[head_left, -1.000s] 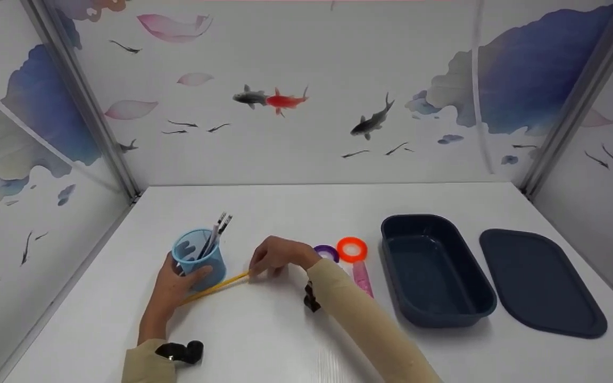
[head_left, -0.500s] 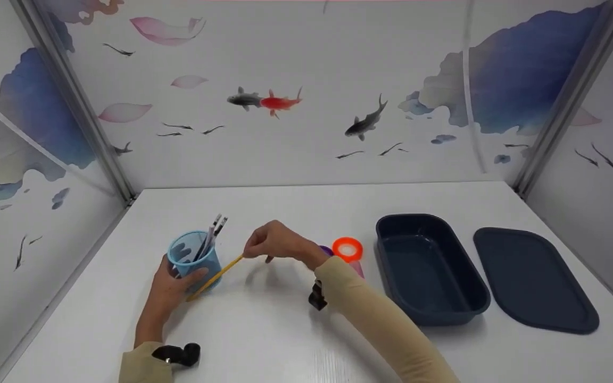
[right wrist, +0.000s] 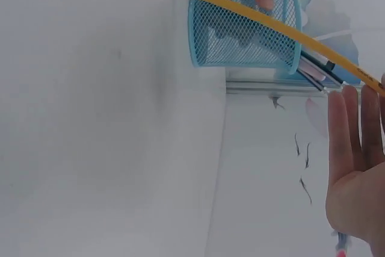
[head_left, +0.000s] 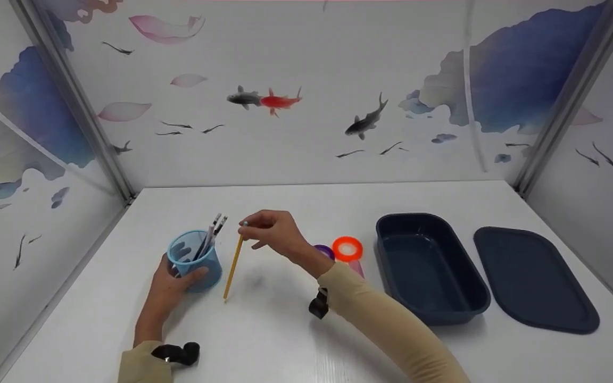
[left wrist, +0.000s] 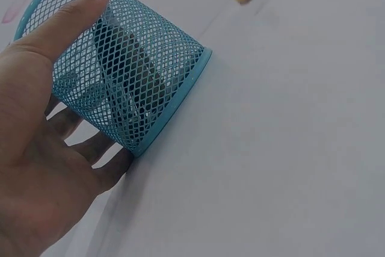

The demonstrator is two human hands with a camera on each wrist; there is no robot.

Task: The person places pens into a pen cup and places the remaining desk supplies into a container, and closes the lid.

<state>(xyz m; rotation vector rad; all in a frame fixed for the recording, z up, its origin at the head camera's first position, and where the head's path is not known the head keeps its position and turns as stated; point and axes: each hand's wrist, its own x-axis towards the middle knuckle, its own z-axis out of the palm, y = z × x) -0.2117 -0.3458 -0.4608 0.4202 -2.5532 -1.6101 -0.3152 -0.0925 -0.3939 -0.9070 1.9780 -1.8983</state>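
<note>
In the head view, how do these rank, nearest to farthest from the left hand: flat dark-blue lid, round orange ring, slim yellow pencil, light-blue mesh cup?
1. Mesh cup: held, leftmost.
2. Pencil: just right of it.
3. Orange ring: farther right.
4. Lid: far right.

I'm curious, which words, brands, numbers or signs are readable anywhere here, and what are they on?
No text can be read in these views.
Yellow pencil: dark markings near the right hand, too small and blurred to read.
Blue mesh cup, dark box, dark lid: no lettering visible.
Back wall: fish and petal pictures only.
</note>
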